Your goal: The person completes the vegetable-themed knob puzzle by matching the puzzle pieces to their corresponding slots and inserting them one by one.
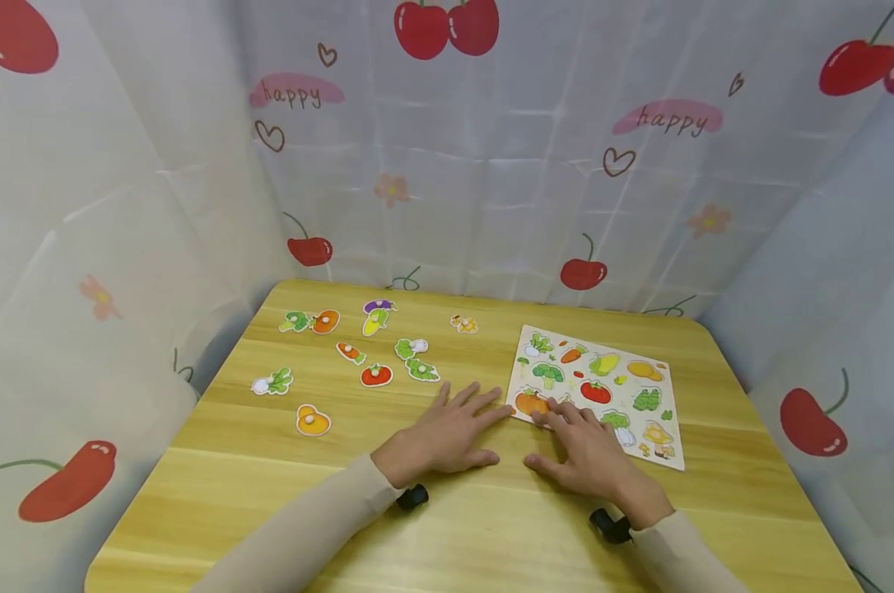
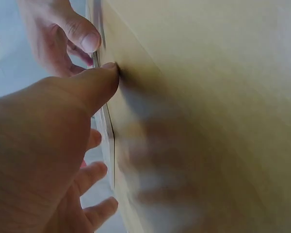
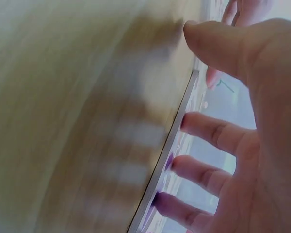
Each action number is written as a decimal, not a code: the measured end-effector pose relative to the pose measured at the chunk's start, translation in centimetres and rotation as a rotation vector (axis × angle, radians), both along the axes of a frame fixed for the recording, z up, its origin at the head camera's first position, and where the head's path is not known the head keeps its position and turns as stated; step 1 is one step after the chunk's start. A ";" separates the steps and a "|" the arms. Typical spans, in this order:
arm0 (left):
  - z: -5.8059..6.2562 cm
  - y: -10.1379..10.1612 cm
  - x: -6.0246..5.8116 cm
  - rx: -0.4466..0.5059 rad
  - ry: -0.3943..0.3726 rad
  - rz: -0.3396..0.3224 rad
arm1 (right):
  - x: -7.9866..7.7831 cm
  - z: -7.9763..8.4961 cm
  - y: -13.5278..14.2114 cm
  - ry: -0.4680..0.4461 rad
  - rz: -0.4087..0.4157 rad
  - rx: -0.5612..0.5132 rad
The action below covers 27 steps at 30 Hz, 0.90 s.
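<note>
Wood-grain tabletop [image 1: 484,535], pale yellow, extends beneath both my hands. Nearest me, a black device [image 1: 413,497] sits at my left wrist; no marking on it can be read.

My left hand [image 1: 450,428] lies palm down, fingers spread, gripping nothing; its index fingertip reaches the board's near-left corner, contact not confirmed. My right hand [image 1: 593,449] is likewise spread and holds nothing; its fingertips rest along the near edge of the vegetable board [image 1: 635,428], the thumb off it. The board lies face up and slanted, mostly beyond those fingertips, its pumpkin picture [image 1: 530,402] partly covered.

Method, in my judgement: the step in hand is steadying the board. Flat, light fingertips on its edge should check sliding; pressure on one corner risks a twist. Fingers are better kept off the pictures.

Left of my left fingers lie the potato piece [image 1: 314,422] and, farther out, the radish piece [image 1: 272,382]. Past those fingertips are the tomato piece [image 1: 376,376] and carrot piece [image 1: 351,353]; farther, the corn piece [image 1: 375,322] partly overlaps the eggplant piece [image 1: 379,307].

Farthest from my fingers, the curtain [image 1: 477,206] reads "happy" twice, over pink strokes. No brand is legible.
</note>
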State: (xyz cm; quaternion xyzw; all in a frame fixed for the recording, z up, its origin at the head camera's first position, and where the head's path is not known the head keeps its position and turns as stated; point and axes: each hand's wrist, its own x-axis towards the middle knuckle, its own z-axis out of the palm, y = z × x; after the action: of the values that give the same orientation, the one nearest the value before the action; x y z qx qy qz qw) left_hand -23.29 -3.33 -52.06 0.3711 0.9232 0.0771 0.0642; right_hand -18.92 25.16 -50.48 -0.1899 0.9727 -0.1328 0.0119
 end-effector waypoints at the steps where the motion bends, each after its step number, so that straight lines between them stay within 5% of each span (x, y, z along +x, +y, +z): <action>1: 0.0 0.0 0.0 -0.005 0.002 -0.009 | 0.1 0.0 0.0 -0.004 0.006 -0.005; 5: 0.2 -0.3 0.2 0.006 -0.001 -0.041 | 0.3 0.1 -0.1 -0.024 0.025 -0.029; 6: -0.6 -0.5 -0.1 0.022 0.011 -0.053 | 0.2 0.1 -0.2 -0.032 0.033 -0.031; 12: -0.1 -1.0 0.3 0.030 -0.006 -0.080 | 0.2 0.1 0.0 -0.065 0.070 -0.030; 13: 0.7 -0.9 0.7 0.016 -0.020 -0.077 | 0.3 0.1 0.1 -0.067 0.072 -0.030; 27: 1.3 -3.7 2.2 0.008 -0.028 -0.088 | 0.1 0.1 0.9 -0.137 0.214 -0.168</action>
State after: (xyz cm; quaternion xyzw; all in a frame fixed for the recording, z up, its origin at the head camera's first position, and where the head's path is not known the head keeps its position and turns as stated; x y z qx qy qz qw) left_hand -21.12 -7.01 -50.77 0.4106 0.9046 0.0831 0.0788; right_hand -18.77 26.03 -50.40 -0.2833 0.9293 -0.2244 0.0765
